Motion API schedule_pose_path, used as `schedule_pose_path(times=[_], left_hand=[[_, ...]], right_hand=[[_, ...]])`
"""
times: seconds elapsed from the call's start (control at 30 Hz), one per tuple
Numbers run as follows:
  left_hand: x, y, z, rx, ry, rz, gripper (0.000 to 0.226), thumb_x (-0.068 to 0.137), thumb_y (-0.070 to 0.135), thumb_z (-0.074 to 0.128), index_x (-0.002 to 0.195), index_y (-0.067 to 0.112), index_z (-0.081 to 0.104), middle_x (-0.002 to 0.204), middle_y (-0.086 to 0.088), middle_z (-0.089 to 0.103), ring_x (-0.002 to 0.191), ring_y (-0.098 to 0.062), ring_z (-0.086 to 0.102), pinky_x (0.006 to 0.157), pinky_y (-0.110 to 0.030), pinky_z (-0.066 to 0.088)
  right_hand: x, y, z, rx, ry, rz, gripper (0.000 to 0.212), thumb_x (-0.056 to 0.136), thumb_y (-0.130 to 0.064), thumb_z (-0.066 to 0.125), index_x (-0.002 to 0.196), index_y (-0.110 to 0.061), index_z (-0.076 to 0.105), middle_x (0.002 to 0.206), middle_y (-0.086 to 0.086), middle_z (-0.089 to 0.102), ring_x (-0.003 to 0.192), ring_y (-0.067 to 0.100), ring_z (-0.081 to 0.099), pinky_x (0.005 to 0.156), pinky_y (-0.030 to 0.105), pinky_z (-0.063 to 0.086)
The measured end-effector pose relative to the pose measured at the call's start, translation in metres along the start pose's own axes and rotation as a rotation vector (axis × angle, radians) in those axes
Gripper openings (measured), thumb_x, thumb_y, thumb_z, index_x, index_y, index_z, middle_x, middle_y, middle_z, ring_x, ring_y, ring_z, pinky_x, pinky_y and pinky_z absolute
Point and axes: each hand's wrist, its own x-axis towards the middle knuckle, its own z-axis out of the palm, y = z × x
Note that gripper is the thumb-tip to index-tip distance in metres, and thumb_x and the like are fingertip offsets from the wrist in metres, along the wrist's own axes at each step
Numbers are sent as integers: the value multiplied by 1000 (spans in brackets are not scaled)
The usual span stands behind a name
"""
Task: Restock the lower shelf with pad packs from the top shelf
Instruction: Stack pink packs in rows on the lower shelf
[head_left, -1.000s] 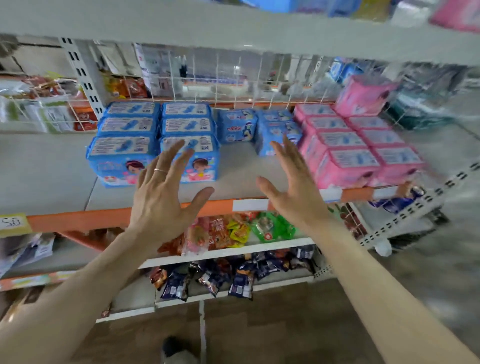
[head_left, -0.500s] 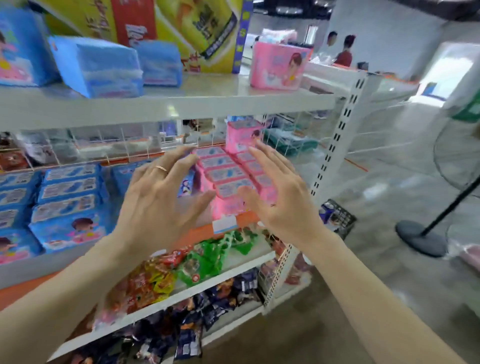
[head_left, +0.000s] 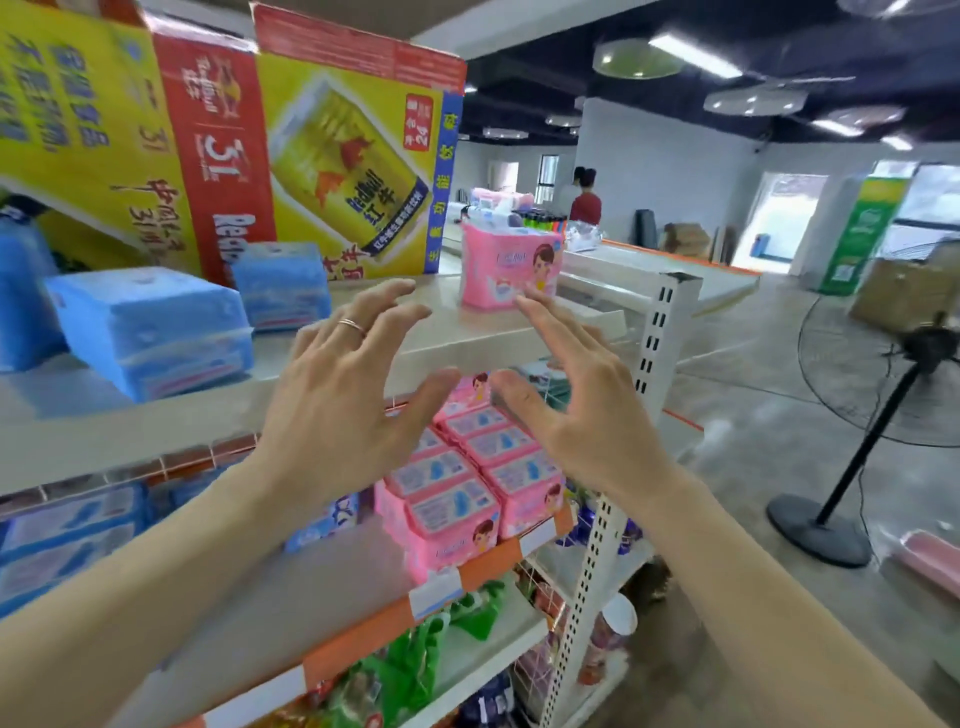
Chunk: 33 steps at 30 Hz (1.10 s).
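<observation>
Reaching hands: the left hand (head_left: 332, 395) and right hand (head_left: 576, 400) are raised at mid-frame, well apart. Palms face each other, fingers are spread and loosely bent, and neither holds anything.
Lower shelf: its orange edge (head_left: 488, 565) runs below the hands. A pink stack (head_left: 467, 483) of pad packs fills its right end, with bare board to the stack's left.
Top shelf: the beige board (head_left: 447, 332) crosses the frame just beyond the fingertips.
Pink pad pack: one pack (head_left: 511, 270) stands upright and alone, right of centre on the top shelf. The right hand's fingertips reach its lower edge, but I cannot tell whether they touch it.
Blue pad packs: several (head_left: 150, 327) lie flat on the top shelf at the left of the frame.
Yellow carton: it (head_left: 358, 156) stands behind the packs at upper left.
Handling: the pack is probably light and soft. Its glossy film wrap may slide and dent under a hard squeeze.
Hold: best taken with a palm on each narrow side, low on the body, pressing gently rather than pinching the top.
</observation>
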Motion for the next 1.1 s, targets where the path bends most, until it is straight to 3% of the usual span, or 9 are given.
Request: schedule_pose_path(times=[0.17, 0.5, 0.67, 0.73, 0.83, 0.9, 0.97, 1.03, 1.1], left_hand=[[12, -26, 13, -9, 6, -10, 60, 91, 60, 46, 131, 17, 56, 149, 0, 48, 133, -24, 48, 101, -43, 37], [78, -35, 52, 125, -105, 21, 59, 91, 58, 52, 137, 21, 49, 151, 1, 43, 130, -25, 50, 99, -44, 39], [109, -39, 82, 158, -125, -55, 64, 90, 54, 56, 141, 19, 40, 151, -2, 41, 130, -30, 49, 96, -46, 43], [127, -37, 96, 129, -161, -91, 75, 89, 52, 60, 147, 15, 29, 150, -7, 41, 132, -31, 47, 97, -46, 44], [161, -42, 119, 20, -234, -224, 87, 88, 50, 63, 152, 14, 17, 153, -10, 40, 136, -29, 45, 106, -47, 41], [182, -52, 133, -89, -274, -363, 85, 88, 48, 65, 151, 14, 19, 153, -6, 41, 138, -24, 43, 111, -40, 35], [194, -57, 147, -169, -290, -468, 78, 89, 44, 68, 149, 16, 27, 145, 1, 48, 132, -17, 47, 106, -29, 34], [200, -57, 160, -339, -275, -500, 68, 90, 28, 71, 148, 21, 35, 122, 14, 57, 108, 6, 58, 90, -11, 39], [201, -57, 172, -449, -271, -494, 56, 88, 5, 72, 133, 27, 48, 108, 14, 64, 89, 14, 63, 79, -4, 47]], right_hand=[[24, 12, 22, -64, 22, -1, 70, 92, -49, 61, 152, -21, 39, 157, -8, 37, 141, -2, 25, 113, 13, 14], [79, 61, 34, -95, 43, 26, 68, 91, -41, 67, 150, -18, 42, 158, -4, 37, 146, 14, 32, 117, 28, 23], [114, 109, 33, -27, 36, 78, 69, 92, -37, 68, 151, -16, 40, 160, -1, 34, 147, 18, 29, 121, 44, 26], [128, 130, 33, -19, 34, 66, 69, 91, -35, 69, 150, -18, 39, 155, 1, 42, 140, 16, 38, 117, 41, 33], [146, 157, 37, 46, 6, 83, 77, 89, -32, 72, 151, -29, 27, 136, -5, 53, 115, 1, 53, 98, 26, 46], [157, 174, 40, 100, -37, 135, 88, 89, -32, 71, 155, -28, 12, 144, -2, 50, 126, 13, 53, 106, 40, 46], [168, 192, 42, 121, -53, 198, 97, 90, -35, 69, 157, -25, 1, 156, 2, 39, 142, 22, 38, 116, 46, 33], [178, 206, 42, 120, -87, 253, 97, 91, -34, 67, 158, -24, -2, 161, 3, 31, 148, 24, 29, 120, 46, 26], [187, 215, 45, 140, -159, 282, 94, 90, -31, 66, 157, -25, 1, 153, 4, 44, 141, 26, 40, 115, 44, 34]])
